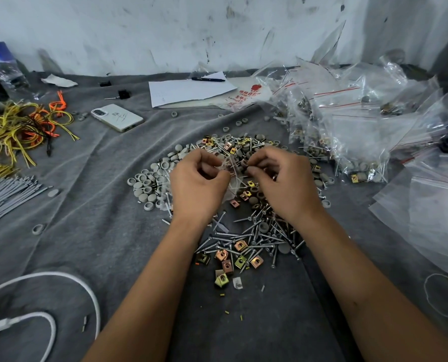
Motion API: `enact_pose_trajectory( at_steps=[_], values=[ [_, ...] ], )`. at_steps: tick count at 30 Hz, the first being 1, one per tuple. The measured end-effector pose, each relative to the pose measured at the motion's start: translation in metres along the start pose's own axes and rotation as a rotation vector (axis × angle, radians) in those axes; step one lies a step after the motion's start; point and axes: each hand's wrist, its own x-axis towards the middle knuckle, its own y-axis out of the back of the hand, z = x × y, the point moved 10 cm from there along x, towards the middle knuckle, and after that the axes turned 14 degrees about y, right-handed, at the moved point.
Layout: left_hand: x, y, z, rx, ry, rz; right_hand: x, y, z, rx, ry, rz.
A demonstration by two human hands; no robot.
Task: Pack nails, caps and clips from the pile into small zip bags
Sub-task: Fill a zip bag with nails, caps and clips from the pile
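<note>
Both forearms reach over the pile (pixel 233 199). Left hand (pixel 196 184) pinches small zip bag (pixel 232 176); right hand (pixel 283 184) pinches caps, filling. Next: feed them in.

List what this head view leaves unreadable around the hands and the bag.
- Small zip bag: clear, blurred, half hidden by both hands; contents unreadable.
- Right hand: fingers curl over whatever they pinch.
- Left hand: fingertips blurred.
- Paper sheet: writing too small.
</note>
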Motion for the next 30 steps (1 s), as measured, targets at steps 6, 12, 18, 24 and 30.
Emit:
enact_pose_trajectory(
  at_steps=[6, 12, 18, 24, 30],
  values=[
    [0.002, 0.004, -0.003, -0.009, 0.008, 0.042, -0.002, -0.01, 0.012, -0.408, 0.014, -0.27],
    [0.002, 0.003, -0.005, -0.015, 0.009, 0.038, -0.005, -0.02, 0.02, -0.475, -0.038, -0.419],
    [0.003, 0.002, -0.003, 0.0, -0.005, 0.04, -0.004, -0.015, 0.013, -0.343, -0.03, -0.326],
    [0.001, -0.002, -0.003, 0.018, -0.005, 0.006, 0.002, 0.007, 0.001, -0.045, -0.048, -0.03],
    [-0.001, -0.009, 0.0, 0.018, -0.034, -0.042, 0.002, -0.011, -0.021, -0.044, 0.112, -0.146]
  ],
)
